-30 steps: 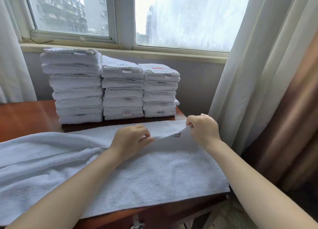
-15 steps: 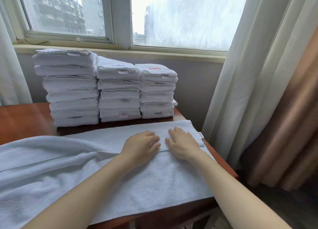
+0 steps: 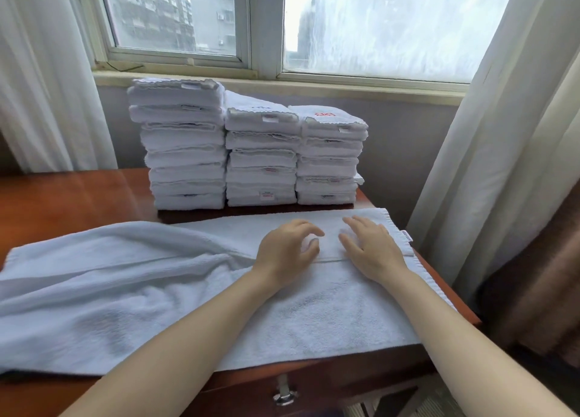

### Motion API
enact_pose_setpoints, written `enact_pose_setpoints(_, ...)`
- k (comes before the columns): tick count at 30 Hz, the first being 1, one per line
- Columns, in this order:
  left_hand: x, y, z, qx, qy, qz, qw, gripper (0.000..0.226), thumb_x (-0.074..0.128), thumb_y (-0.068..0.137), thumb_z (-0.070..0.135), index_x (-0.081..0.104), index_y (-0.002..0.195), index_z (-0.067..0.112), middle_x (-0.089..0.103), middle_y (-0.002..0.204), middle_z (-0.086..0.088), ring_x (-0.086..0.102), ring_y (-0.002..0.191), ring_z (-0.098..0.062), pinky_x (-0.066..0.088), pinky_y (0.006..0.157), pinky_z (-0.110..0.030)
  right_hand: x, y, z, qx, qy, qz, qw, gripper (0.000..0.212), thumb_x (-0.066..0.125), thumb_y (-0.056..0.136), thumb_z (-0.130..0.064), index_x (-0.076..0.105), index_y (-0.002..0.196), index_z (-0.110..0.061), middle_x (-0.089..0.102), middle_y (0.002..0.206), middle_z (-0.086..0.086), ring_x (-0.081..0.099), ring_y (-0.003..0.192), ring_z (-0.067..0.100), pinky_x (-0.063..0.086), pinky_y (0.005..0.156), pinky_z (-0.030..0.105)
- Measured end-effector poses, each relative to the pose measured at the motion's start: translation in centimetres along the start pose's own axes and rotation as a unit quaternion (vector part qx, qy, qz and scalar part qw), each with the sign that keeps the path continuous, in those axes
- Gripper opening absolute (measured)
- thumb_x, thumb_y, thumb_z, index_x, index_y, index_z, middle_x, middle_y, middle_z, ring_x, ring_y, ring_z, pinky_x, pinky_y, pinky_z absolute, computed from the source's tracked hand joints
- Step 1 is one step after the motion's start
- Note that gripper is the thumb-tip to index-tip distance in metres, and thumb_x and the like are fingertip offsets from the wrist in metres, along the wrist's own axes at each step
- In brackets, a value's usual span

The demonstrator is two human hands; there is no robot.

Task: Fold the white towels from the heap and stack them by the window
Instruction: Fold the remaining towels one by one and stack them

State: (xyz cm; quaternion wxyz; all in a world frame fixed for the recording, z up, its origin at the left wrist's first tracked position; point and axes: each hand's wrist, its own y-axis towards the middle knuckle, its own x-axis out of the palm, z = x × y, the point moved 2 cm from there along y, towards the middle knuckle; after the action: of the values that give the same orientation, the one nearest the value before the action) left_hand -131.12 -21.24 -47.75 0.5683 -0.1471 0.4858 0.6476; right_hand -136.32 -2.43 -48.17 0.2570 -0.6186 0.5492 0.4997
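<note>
On table (image 3: 78,197), left hand (image 3: 284,255), right hand (image 3: 373,252) on towel (image 3: 314,316), stacks (image 3: 263,153) behind

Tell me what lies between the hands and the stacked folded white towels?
Just the far strip of the spread white towel, then a shadowed band of brown wooden table, per the head view.

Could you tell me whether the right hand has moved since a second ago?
Yes: the right hand has dropped flat onto the towel, slightly leftward toward the right-hand stack.
</note>
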Motion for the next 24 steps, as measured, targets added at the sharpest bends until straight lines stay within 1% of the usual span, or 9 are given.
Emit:
enact_pose_setpoints(3, -2.5, -1.0, -1.1, -0.029, -0.015, 0.025, 0.999, 0.02, 0.056, 0.095, 0.023, 0.071, 0.108, 0.028, 0.066, 0.111, 0.015, 0.061, 0.097, -0.008, 0.05, 0.076, -0.031, 0.2, -0.4, -3.3, -0.039, 0.068, 0.005, 0.997, 0.044, 0.049, 0.1, -0.037, 0.049, 0.142, -0.026, 0.047, 0.147, -0.008, 0.04, 0.135, 0.012, 0.035, 0.105, 0.032)
enact_pose_setpoints(6, -6.0, -2.6, -3.1, -0.052, -0.009, 0.044, 0.998, 0.019, 0.056, 0.093, 0.023, 0.071, 0.104, 0.029, 0.066, 0.105, 0.016, 0.06, 0.095, -0.005, 0.05, 0.078, -0.03, 1.1, -0.4, -7.9, -0.094, 0.107, -0.006, 0.99, 0.041, 0.052, 0.099, -0.033, 0.052, 0.139, -0.028, 0.052, 0.142, -0.01, 0.046, 0.129, 0.009, 0.039, 0.097, 0.026)
enact_pose_setpoints(9, -10.1, -4.7, -5.9, -0.09, 0.001, 0.074, 0.993, 0.018, 0.058, 0.091, 0.021, 0.071, 0.1, 0.031, 0.066, 0.101, 0.017, 0.059, 0.096, -0.002, 0.051, 0.082, -0.031, 2.2, 0.0, -13.4, -0.153, 0.141, -0.01, 0.978, 0.037, 0.055, 0.098, -0.031, 0.056, 0.135, -0.029, 0.055, 0.137, -0.013, 0.049, 0.125, 0.005, 0.038, 0.092, 0.022)
enact_pose_setpoints(11, -12.8, -6.4, -7.6, -0.116, 0.019, 0.097, 0.988, 0.018, 0.058, 0.09, 0.022, 0.071, 0.098, 0.033, 0.066, 0.099, 0.018, 0.059, 0.093, 0.0, 0.051, 0.082, -0.031, 3.0, 0.1, -17.1, -0.186, 0.153, -0.022, 0.97, 0.035, 0.055, 0.097, -0.031, 0.057, 0.132, -0.032, 0.056, 0.134, -0.015, 0.048, 0.124, 0.004, 0.04, 0.091, 0.024)
enact_pose_setpoints(14, -16.6, -9.0, -10.2, -0.155, 0.046, 0.124, 0.979, 0.016, 0.058, 0.091, 0.023, 0.071, 0.097, 0.033, 0.067, 0.099, 0.018, 0.06, 0.092, -0.002, 0.052, 0.081, -0.032, 4.3, 0.1, -22.3, -0.236, 0.158, -0.043, 0.958, 0.033, 0.056, 0.096, -0.029, 0.06, 0.129, -0.031, 0.059, 0.13, -0.016, 0.049, 0.123, 0.005, 0.045, 0.096, 0.031)
enact_pose_setpoints(17, -20.1, -11.6, -12.9, -0.202, 0.073, 0.142, 0.966, 0.017, 0.057, 0.093, 0.025, 0.072, 0.1, 0.031, 0.068, 0.102, 0.016, 0.061, 0.095, -0.004, 0.052, 0.084, -0.032, 5.8, 0.0, -26.7, -0.277, 0.142, -0.063, 0.948, 0.03, 0.056, 0.095, -0.027, 0.064, 0.124, -0.03, 0.062, 0.126, -0.015, 0.051, 0.122, 0.006, 0.046, 0.096, 0.032)
enact_pose_setpoints(19, -22.2, -13.2, -14.6, -0.232, 0.088, 0.143, 0.958, 0.018, 0.056, 0.093, 0.025, 0.071, 0.103, 0.031, 0.067, 0.104, 0.016, 0.061, 0.098, -0.004, 0.051, 0.084, -0.029, 6.8, 0.1, -29.4, -0.297, 0.132, -0.078, 0.943, 0.029, 0.057, 0.095, -0.027, 0.065, 0.123, -0.028, 0.064, 0.124, -0.011, 0.053, 0.12, 0.009, 0.046, 0.095, 0.032)
enact_pose_setpoints(21, -24.1, -14.7, -16.3, -0.263, 0.111, 0.147, 0.947, 0.019, 0.055, 0.093, 0.025, 0.069, 0.104, 0.032, 0.066, 0.105, 0.015, 0.061, 0.098, -0.005, 0.047, 0.078, -0.026, 7.9, 0.1, -31.8, -0.313, 0.126, -0.092, 0.937, 0.028, 0.058, 0.095, -0.027, 0.066, 0.122, -0.026, 0.066, 0.122, -0.008, 0.055, 0.118, 0.012, 0.047, 0.094, 0.032)
enact_pose_setpoints(24, -26.4, -16.5, -18.7, -0.312, 0.137, 0.14, 0.93, 0.02, 0.054, 0.093, 0.024, 0.068, 0.107, 0.032, 0.065, 0.11, 0.014, 0.059, 0.096, -0.006, 0.04, 0.067, -0.022, 9.6, 0.6, -34.9, -0.328, 0.123, -0.11, 0.93, 0.028, 0.055, 0.095, -0.028, 0.067, 0.121, -0.026, 0.066, 0.124, -0.01, 0.057, 0.118, 0.012, 0.047, 0.094, 0.031)
